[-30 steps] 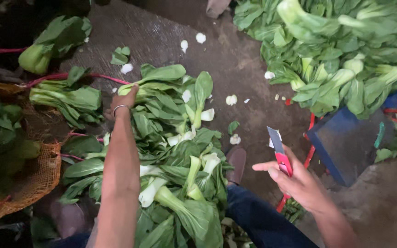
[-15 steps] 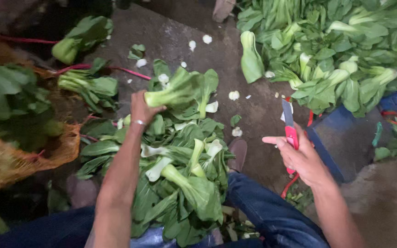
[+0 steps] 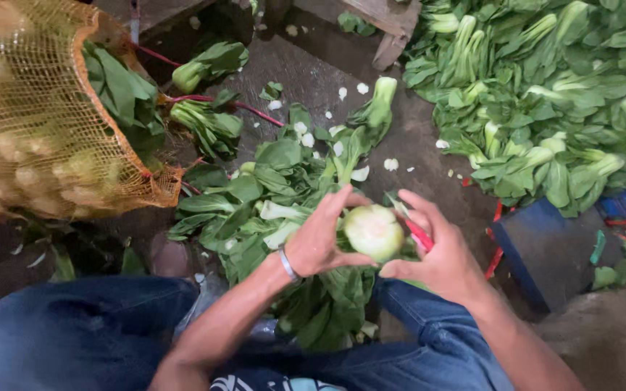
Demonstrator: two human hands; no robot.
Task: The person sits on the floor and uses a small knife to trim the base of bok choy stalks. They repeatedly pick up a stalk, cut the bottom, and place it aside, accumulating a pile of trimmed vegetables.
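Since the earlier frames the left hand [image 3: 320, 242], which was stretched out over the loose greens on the ground, has come back in with a head of bok choy [image 3: 373, 232], and the right hand [image 3: 436, 257] has swung in from the 3 o'clock side to meet it. The camera has tipped as well, so an orange mesh sack [image 3: 45, 108] now fills the 10 o'clock corner.

The bok choy sits just right of centre, over the lap, its pale round cut base turned up toward the camera and its leaves hanging down out of sight between the knees. The left hand is closed around the stem end from the 9 o'clock side, thumb and fingers cupping the base. The right hand is closed on a red-handled knife [image 3: 418, 233] and lies against the base at its 3 o'clock edge; the blade itself is mostly hidden behind the vegetable.

By its look the head is light, with a firm, crisp butt and soft leaves that tear and bruise easily, and the cut face is probably moist and a little slippery. The solid stalk just above the base is the sound place to grip, not the leaves.

A scatter of loose greens [image 3: 255, 203] lies at 11 o'clock of the hands, and a large heap of bok choy [image 3: 545, 94] fills the 1 to 2 o'clock area beside a blue crate [image 3: 545, 246]
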